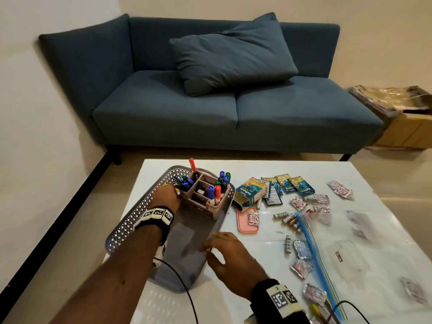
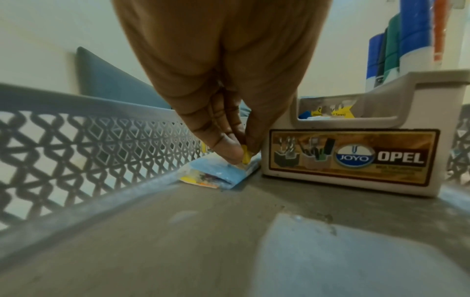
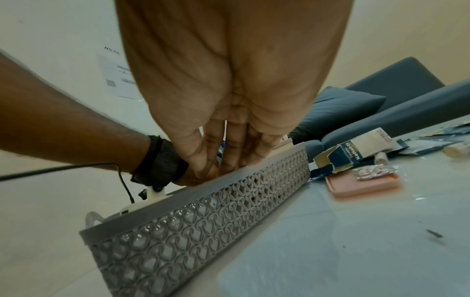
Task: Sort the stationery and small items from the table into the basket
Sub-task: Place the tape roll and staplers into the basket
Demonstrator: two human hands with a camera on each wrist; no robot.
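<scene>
The basket floor lies bare near the person; the pen organizer blocks its far end.

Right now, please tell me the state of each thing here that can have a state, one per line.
Left hand: pinches a small packet low in the basket.
Right hand: fingers rest on the basket's near rim.
Organiser: upright inside the basket, holding markers.
Carton: end flap open.
Batteries: loose on the table.
</scene>
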